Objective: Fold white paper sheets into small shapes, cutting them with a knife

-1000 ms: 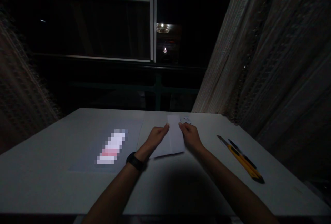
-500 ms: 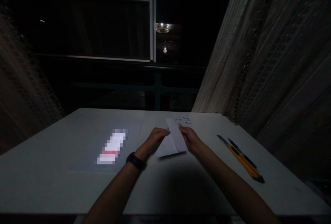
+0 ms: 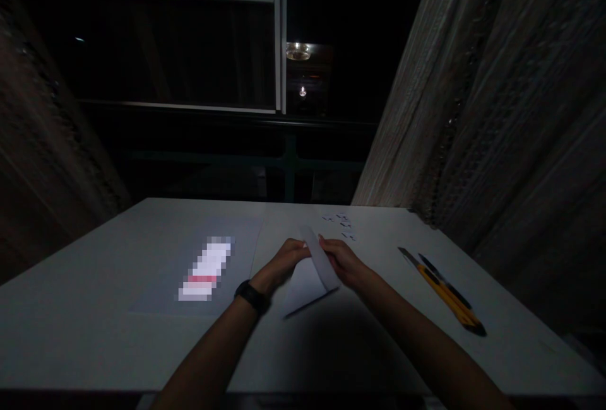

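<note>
Holding a creased white paper between them, two bare hands worked close together over a pale counter, just below the centre of the view. The left hand, with a dark band around its wrist, had its fingers closed on the paper's far left part. The right hand had its fingers bent against the folded strip on the right, thumb uppermost. The paper slanted; whether its lower edge touched the counter could not be told.

Taking the paper as the clock's middle, a larger white sheet lay flat at nine o'clock, bearing a bright, blurred-out rectangle. Small dark-marked pieces lay near one o'clock. At three o'clock rested a yellow cutter knife, blade pointing to ten o'clock, and a dark pen just beside it. A pale curtain hung toward two o'clock.
</note>
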Action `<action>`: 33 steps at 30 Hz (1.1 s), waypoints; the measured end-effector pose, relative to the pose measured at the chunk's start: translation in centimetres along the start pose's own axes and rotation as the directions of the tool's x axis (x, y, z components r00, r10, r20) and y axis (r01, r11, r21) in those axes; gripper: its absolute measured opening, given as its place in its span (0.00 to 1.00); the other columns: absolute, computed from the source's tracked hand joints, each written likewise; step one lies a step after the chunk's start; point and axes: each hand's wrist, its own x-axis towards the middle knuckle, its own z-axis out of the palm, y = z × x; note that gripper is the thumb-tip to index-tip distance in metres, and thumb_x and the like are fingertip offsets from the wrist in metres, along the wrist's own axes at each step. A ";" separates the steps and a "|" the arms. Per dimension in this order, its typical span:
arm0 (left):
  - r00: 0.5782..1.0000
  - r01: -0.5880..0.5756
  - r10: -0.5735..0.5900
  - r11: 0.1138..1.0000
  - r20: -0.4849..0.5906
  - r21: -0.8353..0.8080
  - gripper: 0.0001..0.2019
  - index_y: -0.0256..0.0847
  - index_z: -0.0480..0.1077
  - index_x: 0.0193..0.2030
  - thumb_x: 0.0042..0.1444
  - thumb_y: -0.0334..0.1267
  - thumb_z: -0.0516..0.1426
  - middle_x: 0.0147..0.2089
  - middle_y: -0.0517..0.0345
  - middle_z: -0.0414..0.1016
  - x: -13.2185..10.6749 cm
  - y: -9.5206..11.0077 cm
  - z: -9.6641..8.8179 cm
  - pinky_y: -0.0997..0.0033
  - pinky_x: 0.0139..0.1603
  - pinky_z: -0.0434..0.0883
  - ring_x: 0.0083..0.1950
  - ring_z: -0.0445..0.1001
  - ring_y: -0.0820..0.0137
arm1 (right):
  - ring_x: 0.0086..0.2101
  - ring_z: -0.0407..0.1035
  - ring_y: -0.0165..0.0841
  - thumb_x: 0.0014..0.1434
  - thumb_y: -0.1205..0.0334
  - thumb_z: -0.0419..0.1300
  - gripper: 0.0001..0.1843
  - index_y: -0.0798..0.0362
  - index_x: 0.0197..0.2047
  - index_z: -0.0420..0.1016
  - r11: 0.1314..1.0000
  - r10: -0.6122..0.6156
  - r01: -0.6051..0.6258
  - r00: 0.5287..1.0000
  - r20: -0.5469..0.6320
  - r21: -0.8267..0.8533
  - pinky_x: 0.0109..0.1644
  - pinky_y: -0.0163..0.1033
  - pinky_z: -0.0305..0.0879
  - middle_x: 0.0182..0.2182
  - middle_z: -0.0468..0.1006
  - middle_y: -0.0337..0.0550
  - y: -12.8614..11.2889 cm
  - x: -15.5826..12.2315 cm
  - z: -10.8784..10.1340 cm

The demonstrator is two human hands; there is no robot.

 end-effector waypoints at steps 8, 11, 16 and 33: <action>0.947 0.124 -0.147 0.987 -0.284 -0.098 0.09 0.31 0.70 0.21 0.38 0.36 0.62 0.18 0.58 0.69 0.8 -0.3 -0.6 0.73 0.23 0.59 0.20 0.65 0.73 | 0.16 0.58 0.24 0.35 0.51 0.69 0.19 0.59 0.17 0.70 0.996 0.023 -0.027 0.999 -0.043 -0.085 0.21 0.32 0.51 0.13 0.68 0.35 0.4 0.0 0.2; 0.960 0.144 -0.168 0.983 -0.226 -0.117 0.12 0.30 0.72 0.26 0.37 0.37 0.64 0.22 0.55 0.72 0.9 -0.5 -0.8 0.72 0.26 0.62 0.24 0.68 0.70 | 0.16 0.58 0.23 0.32 0.56 0.71 0.17 0.59 0.17 0.71 0.998 0.033 -0.034 0.999 -0.024 -0.047 0.22 0.31 0.52 0.13 0.68 0.35 0.3 0.0 0.2; 0.962 0.241 -0.257 0.957 -0.090 -0.160 0.17 0.29 0.72 0.29 0.39 0.45 0.64 0.25 0.52 0.73 0.6 -0.5 -0.8 0.70 0.28 0.62 0.25 0.69 0.69 | 0.17 0.61 0.26 0.41 0.63 0.64 0.08 0.59 0.21 0.71 0.983 0.183 -0.183 0.983 0.002 0.013 0.22 0.32 0.55 0.14 0.69 0.37 0.4 0.3 -0.1; 0.957 0.256 -0.263 0.964 -0.121 -0.069 0.13 0.31 0.72 0.25 0.38 0.41 0.64 0.21 0.57 0.71 0.2 0.6 -0.2 0.74 0.23 0.58 0.21 0.65 0.73 | 0.19 0.63 0.27 0.46 0.69 0.61 0.03 0.60 0.26 0.70 0.962 0.233 -0.242 0.969 0.080 0.126 0.29 0.34 0.58 0.17 0.70 0.38 0.3 0.7 -1.2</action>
